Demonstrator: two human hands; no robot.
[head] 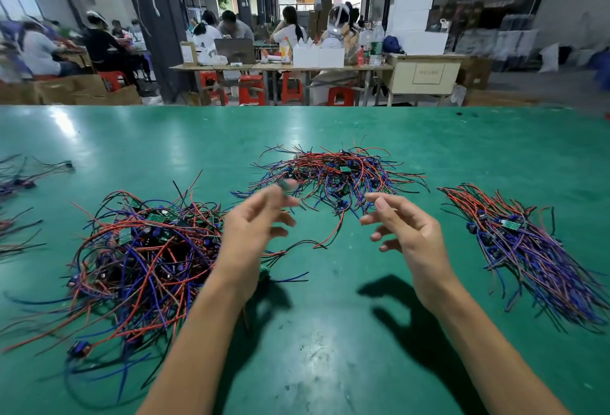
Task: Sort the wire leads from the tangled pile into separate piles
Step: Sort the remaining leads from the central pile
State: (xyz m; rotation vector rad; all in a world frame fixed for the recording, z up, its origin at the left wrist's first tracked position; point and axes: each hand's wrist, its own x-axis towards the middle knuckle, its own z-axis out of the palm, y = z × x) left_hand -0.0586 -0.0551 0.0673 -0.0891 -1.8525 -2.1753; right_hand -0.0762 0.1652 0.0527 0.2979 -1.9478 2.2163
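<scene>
The green table [330,332] runs past the picture on both sides, and its far edge lies beyond the middle pile [333,177] of red, black and blue wire leads. The widest bare stretch of table lies on the near side of that pile, where the two forearms come in. Left of the middle pile, and nearer, sits the big tangled pile [145,249], loops of red, blue and black with small green boards caught in it. Right of the middle pile lies a combed bundle [528,249], its leads running roughly parallel. Far to the left of the middle pile, a few dark leads [19,173] lie at the picture's edge.

Both hands hang above the table just short of the middle pile. The left hand [254,226] is blurred; something small and dark shows at its fingertips, but whether it pinches it cannot be told. The right hand [406,226] holds nothing, fingers loosely curled and spread.
</scene>
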